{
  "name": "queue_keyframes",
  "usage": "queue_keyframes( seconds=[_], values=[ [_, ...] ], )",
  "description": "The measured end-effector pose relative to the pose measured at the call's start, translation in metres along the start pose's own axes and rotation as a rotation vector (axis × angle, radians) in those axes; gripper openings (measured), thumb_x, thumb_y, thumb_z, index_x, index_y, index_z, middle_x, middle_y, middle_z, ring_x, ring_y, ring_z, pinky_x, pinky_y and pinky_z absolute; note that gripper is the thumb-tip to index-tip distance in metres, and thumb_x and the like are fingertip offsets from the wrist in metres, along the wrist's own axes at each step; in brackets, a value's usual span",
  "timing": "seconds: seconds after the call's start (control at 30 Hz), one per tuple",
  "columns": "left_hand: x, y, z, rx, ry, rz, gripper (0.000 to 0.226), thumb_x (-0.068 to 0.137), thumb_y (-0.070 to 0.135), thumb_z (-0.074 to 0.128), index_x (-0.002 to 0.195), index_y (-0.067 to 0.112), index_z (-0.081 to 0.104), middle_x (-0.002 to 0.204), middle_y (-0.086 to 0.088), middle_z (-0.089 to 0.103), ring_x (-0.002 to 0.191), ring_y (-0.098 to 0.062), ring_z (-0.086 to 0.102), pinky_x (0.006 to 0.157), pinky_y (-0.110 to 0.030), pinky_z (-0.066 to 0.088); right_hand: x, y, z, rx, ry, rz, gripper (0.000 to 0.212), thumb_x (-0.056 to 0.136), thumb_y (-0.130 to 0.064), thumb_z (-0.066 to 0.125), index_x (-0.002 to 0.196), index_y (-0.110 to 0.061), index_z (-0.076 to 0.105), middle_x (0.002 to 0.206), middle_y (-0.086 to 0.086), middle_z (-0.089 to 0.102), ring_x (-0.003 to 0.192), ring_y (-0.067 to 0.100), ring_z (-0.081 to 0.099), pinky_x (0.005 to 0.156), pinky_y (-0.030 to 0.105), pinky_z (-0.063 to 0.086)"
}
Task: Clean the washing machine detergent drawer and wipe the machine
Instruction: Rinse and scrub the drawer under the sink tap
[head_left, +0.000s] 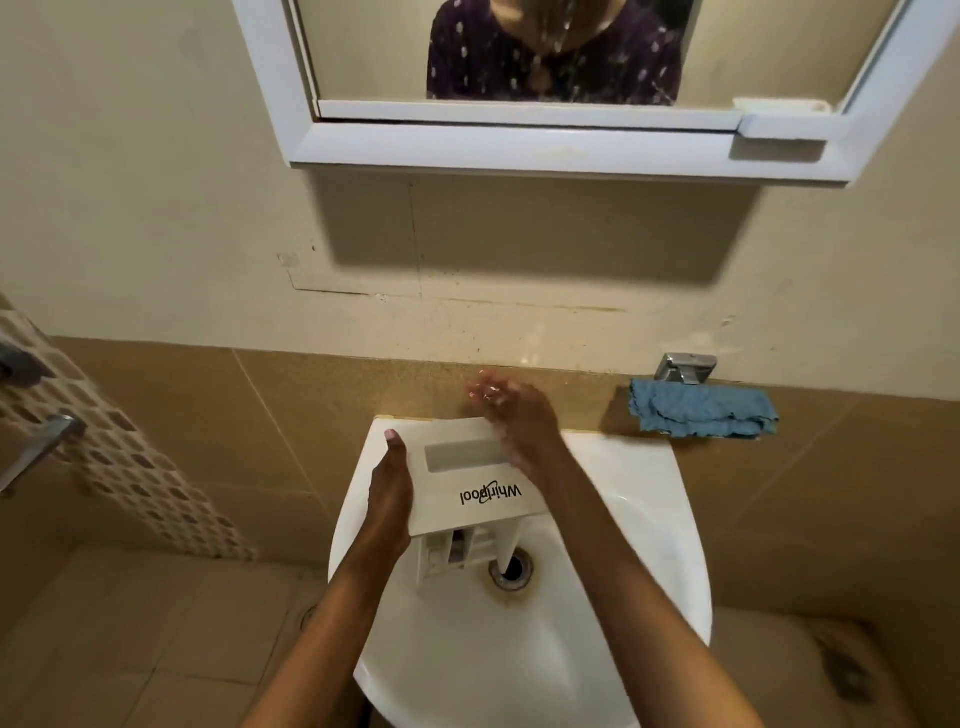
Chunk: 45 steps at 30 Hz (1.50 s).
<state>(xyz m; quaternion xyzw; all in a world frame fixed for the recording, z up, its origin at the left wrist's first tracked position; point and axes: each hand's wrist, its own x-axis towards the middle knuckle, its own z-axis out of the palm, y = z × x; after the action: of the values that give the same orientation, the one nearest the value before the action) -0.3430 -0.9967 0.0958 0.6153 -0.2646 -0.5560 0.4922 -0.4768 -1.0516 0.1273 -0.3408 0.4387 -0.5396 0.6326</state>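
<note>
The detergent drawer (467, 478) stood in the washbasin (623, 519), front panel uppermost, its compartments just left of the drain (511, 569). The left hand (389, 499) held its left edge; the right hand (524, 421) lay at its far right corner. A cloth (701, 410) sat against the wall behind and right of the washbasin, just below a metal bracket (685, 368). A mirror cabinet (519, 140) hung above.

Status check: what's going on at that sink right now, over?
Left hand grips drawer over sink. Right hand open, blurred, at drawer's far corner. Water running to drain. Nothing blocking.
</note>
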Motion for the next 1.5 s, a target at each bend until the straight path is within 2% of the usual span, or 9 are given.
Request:
queue_keyframes(
  seconds=[0.2, 0.33, 0.53, 0.7, 0.93, 1.1, 1.23, 1.37, 1.5],
  values=[
    [-0.003, 0.000, 0.004, -0.019, -0.007, 0.029, 0.056, 0.095, 0.055, 0.024, 0.119, 0.018, 0.058, 0.119, -0.011, 0.063, 0.108, -0.025, 0.060, 0.102, -0.046, 0.044, -0.040, 0.065, 0.031, -1.430, -0.260, -0.413, 0.073, 0.089, -0.049, -0.009, 0.149, -0.016, 0.016, 0.157, 0.004, 0.014, 0.146, 0.018, 0.008, 0.118, 0.035, -0.001],
    [-0.001, 0.001, -0.004, -0.009, 0.026, 0.012, 0.063, 0.092, 0.061, 0.024, 0.120, 0.016, 0.056, 0.120, -0.014, 0.062, 0.110, -0.032, 0.059, 0.098, -0.052, 0.046, -0.048, 0.067, -0.007, -1.535, -0.439, -0.563, 0.080, 0.079, -0.056, -0.018, 0.149, -0.022, 0.005, 0.157, -0.007, 0.005, 0.145, 0.011, -0.001, 0.116, 0.036, -0.005],
    [-0.007, 0.003, 0.003, -0.025, 0.048, 0.033, 0.053, 0.091, 0.063, 0.021, 0.113, 0.026, 0.051, 0.111, -0.017, 0.062, 0.097, -0.039, 0.063, 0.084, -0.059, 0.051, -0.019, 0.053, -0.032, -1.623, -0.095, -0.272, 0.095, 0.070, -0.067, -0.021, 0.150, -0.021, 0.000, 0.159, -0.004, -0.003, 0.146, 0.026, -0.002, 0.114, 0.057, 0.002],
    [-0.006, 0.008, 0.004, -0.047, 0.102, 0.021, 0.055, 0.097, 0.052, 0.025, 0.128, 0.015, 0.052, 0.125, -0.012, 0.059, 0.115, -0.028, 0.056, 0.101, -0.042, 0.044, -0.038, 0.069, 0.027, -1.640, -0.350, -0.495, 0.078, 0.079, -0.044, -0.011, 0.150, -0.020, 0.007, 0.159, 0.001, 0.006, 0.146, 0.025, 0.002, 0.116, 0.048, -0.006],
    [0.015, -0.011, -0.016, -0.077, 0.129, -0.107, 0.061, 0.093, 0.058, 0.031, 0.119, 0.010, 0.059, 0.117, -0.016, 0.064, 0.106, -0.033, 0.062, 0.097, -0.049, 0.047, -0.057, 0.080, -0.002, -1.720, -0.478, -0.719, 0.055, 0.100, -0.034, 0.005, 0.141, -0.020, 0.037, 0.145, -0.004, 0.043, 0.133, 0.016, 0.043, 0.105, 0.045, 0.038],
    [0.010, -0.008, -0.014, -0.114, 0.158, -0.070, 0.053, 0.095, 0.053, 0.035, 0.113, 0.009, 0.058, 0.112, -0.020, 0.062, 0.102, -0.039, 0.061, 0.090, -0.057, 0.049, -0.045, 0.062, -0.036, -1.803, -0.345, -0.668, 0.055, 0.099, -0.045, 0.002, 0.143, -0.028, 0.030, 0.145, -0.007, 0.043, 0.132, 0.018, 0.044, 0.108, 0.047, 0.036],
    [0.008, -0.002, -0.009, -0.118, 0.169, -0.029, 0.040, 0.097, 0.043, 0.037, 0.103, 0.010, 0.057, 0.103, -0.019, 0.061, 0.092, -0.036, 0.060, 0.084, -0.054, 0.051, -0.024, 0.056, -0.037, -1.655, -0.107, -0.429, 0.096, 0.077, -0.065, -0.024, 0.150, -0.016, 0.014, 0.157, 0.000, 0.014, 0.146, 0.021, 0.009, 0.117, 0.051, 0.011],
    [0.010, 0.000, -0.008, -0.116, 0.168, 0.011, 0.042, 0.099, 0.038, 0.037, 0.113, 0.004, 0.059, 0.101, -0.015, 0.060, 0.091, -0.029, 0.058, 0.080, -0.041, 0.050, -0.036, 0.066, 0.006, -1.681, -0.279, -0.533, 0.075, 0.090, -0.048, 0.004, 0.146, -0.003, 0.025, 0.153, 0.013, 0.024, 0.144, 0.026, 0.020, 0.114, 0.058, 0.015],
    [0.011, -0.001, -0.013, -0.118, 0.166, 0.016, 0.044, 0.098, 0.039, 0.038, 0.117, 0.006, 0.060, 0.111, -0.009, 0.064, 0.103, -0.026, 0.061, 0.092, -0.038, 0.048, -0.039, 0.075, 0.020, -1.692, -0.546, -0.638, 0.067, 0.090, -0.043, 0.003, 0.149, -0.012, 0.011, 0.158, 0.004, 0.010, 0.146, 0.016, 0.009, 0.117, 0.037, -0.002]
  ],
)
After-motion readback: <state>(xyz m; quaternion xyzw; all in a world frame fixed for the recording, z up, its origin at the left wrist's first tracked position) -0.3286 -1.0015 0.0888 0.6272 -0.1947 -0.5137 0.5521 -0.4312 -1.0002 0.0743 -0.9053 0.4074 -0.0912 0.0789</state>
